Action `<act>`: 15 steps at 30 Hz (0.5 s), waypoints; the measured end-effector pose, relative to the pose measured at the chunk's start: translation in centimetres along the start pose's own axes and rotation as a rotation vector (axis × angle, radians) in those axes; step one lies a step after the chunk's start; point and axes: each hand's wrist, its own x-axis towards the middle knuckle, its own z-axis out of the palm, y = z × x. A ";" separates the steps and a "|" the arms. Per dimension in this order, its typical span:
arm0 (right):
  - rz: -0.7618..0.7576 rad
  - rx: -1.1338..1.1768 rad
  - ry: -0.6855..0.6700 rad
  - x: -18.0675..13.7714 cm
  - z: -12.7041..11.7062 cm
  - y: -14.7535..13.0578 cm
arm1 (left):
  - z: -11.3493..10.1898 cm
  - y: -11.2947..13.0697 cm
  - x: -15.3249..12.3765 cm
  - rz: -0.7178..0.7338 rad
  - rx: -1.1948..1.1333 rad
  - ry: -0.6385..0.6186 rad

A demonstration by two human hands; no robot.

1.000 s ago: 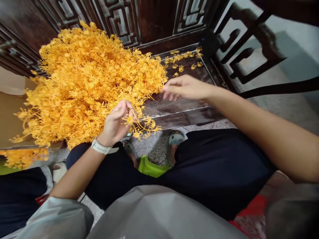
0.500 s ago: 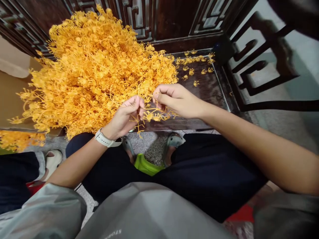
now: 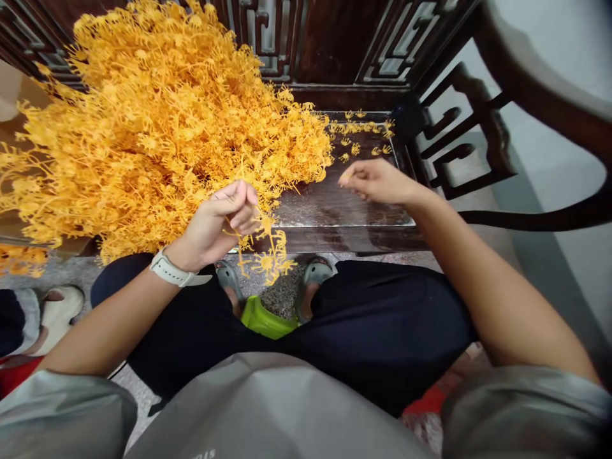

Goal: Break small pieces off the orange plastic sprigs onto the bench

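Observation:
A big heap of orange plastic sprigs (image 3: 157, 121) covers the left of a dark wooden seat (image 3: 335, 204). My left hand (image 3: 220, 220), with a white watch on its wrist, is closed on one orange sprig (image 3: 262, 252) that hangs down over the seat's front edge. My right hand (image 3: 375, 182) reaches over the bare seat surface to the right, fingers pinched on a small orange piece (image 3: 345, 174). Several loose small orange pieces (image 3: 363, 137) lie at the seat's back right corner, beyond my right hand.
Carved dark backrest panels (image 3: 306, 38) rise behind the seat, and a curved armrest (image 3: 482, 134) stands on the right. A green object (image 3: 265, 319) sits on the floor between my sandalled feet. Another person's shoe (image 3: 52, 309) is at the left edge.
My right hand has drawn away from the sprig in my left hand and moved right and back with a small piece pinched. My left hand's sprig now hangs lower.

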 end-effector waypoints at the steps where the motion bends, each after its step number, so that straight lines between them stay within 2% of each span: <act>1: -0.012 -0.045 -0.121 -0.2 -0.2 0.3 | -0.1 0.1 0.1 -0.013 -0.015 0.009; 3: -0.045 -0.045 -0.288 -0.5 -0.7 0.6 | -0.1 0.4 0.2 -0.054 -0.049 0.019; 4: -0.065 -0.006 -0.306 -0.5 -1.1 0.7 | 0.0 0.4 0.2 -0.072 -0.061 0.019; 5: -0.090 0.055 -0.263 -0.5 -1.5 0.6 | 0.1 0.5 0.2 -0.084 -0.068 0.014; 7: -0.134 0.223 -0.039 -0.4 -2.4 0.5 | 0.3 0.5 0.2 -0.093 -0.072 -0.009; 10: -0.068 0.440 0.284 -0.3 -3.6 0.6 | 0.3 0.3 0.5 -0.109 -0.086 -0.021; 12: 0.012 0.491 0.337 -0.4 -3.6 0.6 | 0.2 0.0 0.8 -0.124 -0.092 -0.007; 15: 0.019 0.440 0.252 -0.8 -1.8 -0.1 | 0.2 -0.3 1.2 -0.112 -0.087 0.022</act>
